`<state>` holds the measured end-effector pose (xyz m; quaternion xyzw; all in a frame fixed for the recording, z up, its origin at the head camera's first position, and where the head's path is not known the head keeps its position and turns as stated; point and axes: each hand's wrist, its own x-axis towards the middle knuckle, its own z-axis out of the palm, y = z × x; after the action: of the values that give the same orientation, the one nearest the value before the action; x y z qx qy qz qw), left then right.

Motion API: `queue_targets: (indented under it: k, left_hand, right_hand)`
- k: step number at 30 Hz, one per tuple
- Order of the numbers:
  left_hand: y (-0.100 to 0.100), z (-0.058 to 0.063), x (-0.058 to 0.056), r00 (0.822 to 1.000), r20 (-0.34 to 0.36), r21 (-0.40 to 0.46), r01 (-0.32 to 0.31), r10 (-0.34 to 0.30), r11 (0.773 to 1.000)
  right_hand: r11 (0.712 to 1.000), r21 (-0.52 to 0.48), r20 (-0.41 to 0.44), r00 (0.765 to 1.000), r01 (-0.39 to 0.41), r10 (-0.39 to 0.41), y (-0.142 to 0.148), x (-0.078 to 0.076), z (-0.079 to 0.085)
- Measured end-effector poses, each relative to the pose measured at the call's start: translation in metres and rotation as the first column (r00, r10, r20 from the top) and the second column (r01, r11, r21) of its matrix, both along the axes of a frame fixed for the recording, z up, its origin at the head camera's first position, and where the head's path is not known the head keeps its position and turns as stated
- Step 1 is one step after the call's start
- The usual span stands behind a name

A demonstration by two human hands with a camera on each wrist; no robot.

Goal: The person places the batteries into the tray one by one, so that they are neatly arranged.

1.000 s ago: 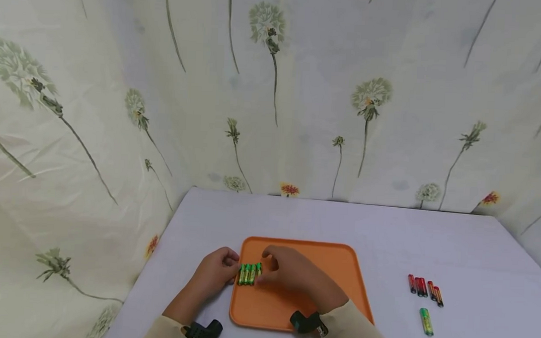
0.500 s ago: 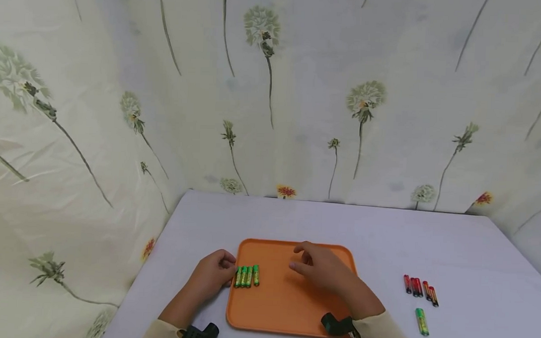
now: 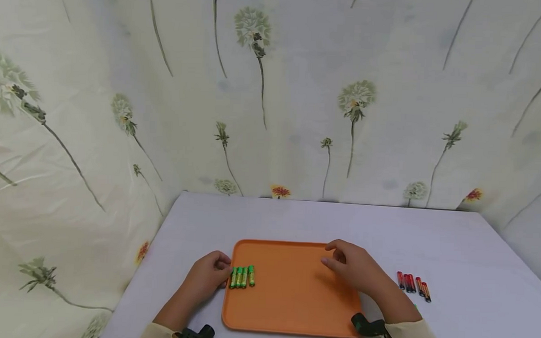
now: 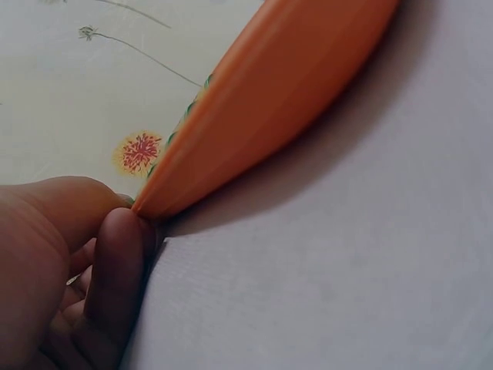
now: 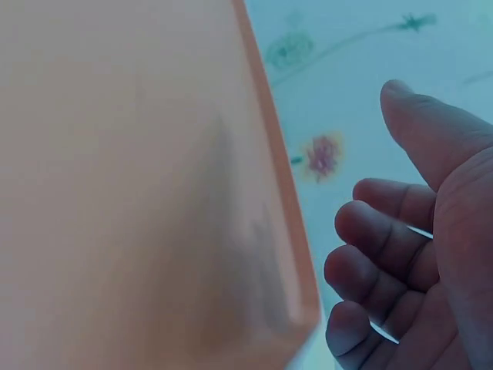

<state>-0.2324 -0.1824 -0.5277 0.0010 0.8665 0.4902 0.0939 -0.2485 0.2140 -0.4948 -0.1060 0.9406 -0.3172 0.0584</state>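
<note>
My left hand (image 3: 207, 275) is at the left side of an orange tray (image 3: 288, 294). In the left wrist view its thumb and index finger pinch the tray's rim (image 4: 166, 177). Just inside that rim, several green batteries (image 3: 239, 277) lie side by side, the rightmost set slightly apart from the others. My right hand (image 3: 355, 265) is over the tray's right edge, thumb and fingers spread apart and holding nothing. The right wrist view shows its loosely bent fingers (image 5: 362, 223) beside the rim.
Several red batteries (image 3: 410, 283) lie on the white-covered table (image 3: 313, 220), right of the tray. A single green battery (image 3: 416, 307) is almost wholly hidden by the right forearm. Floral cloth (image 3: 299, 100) hangs behind and at the left.
My right hand has left the green batteries and moved right across the tray to its right edge. My left hand has stayed at the left rim. The rightmost green battery now stands uncovered.
</note>
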Motion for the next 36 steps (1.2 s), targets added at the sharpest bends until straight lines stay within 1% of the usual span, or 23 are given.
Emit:
queue_targets:
  k: [5, 9, 14, 17, 27, 33, 36]
  left_hand:
    - [-0.001, -0.001, 0.0, 1.0, -0.01, 0.004, 0.007, -0.006, 1.0]
    - [-0.001, -0.003, 0.001, 1.0, -0.004, 0.003, -0.006, 0.006, 1.0]
    - [0.0, -0.005, 0.002, 1.0, 0.001, 0.007, -0.007, 0.007, 1.0]
    - [0.0, -0.005, 0.002, 1.0, -0.001, 0.013, -0.006, 0.006, 1.0]
    - [0.0, -0.002, 0.001, 1.0, -0.004, 0.016, -0.009, 0.009, 1.0]
    - [0.001, -0.003, 0.001, 1.0, -0.002, 0.013, -0.012, 0.012, 1.0]
    - [0.001, -0.004, 0.001, 1.0, 0.003, 0.011, -0.014, 0.014, 1.0]
  right_hand:
    - [0.999, 0.033, -0.014, 0.999, 0.038, -0.037, 0.024, 0.008, 0.002]
    - [0.995, 0.063, -0.032, 0.997, 0.074, -0.072, 0.039, 0.015, 0.003]
    - [0.99, 0.097, -0.071, 0.993, 0.103, -0.096, 0.059, 0.025, 0.005]
    - [0.986, 0.114, -0.078, 0.991, 0.121, -0.113, 0.072, 0.03, 0.007]
    - [0.965, 0.175, -0.045, 0.981, 0.196, -0.191, 0.117, 0.043, 0.011]
    - [0.953, 0.189, 0.039, 0.968, 0.237, -0.249, 0.144, 0.052, 0.007]
    - [0.95, 0.198, 0.061, 0.964, 0.243, -0.26, 0.155, 0.056, 0.004]
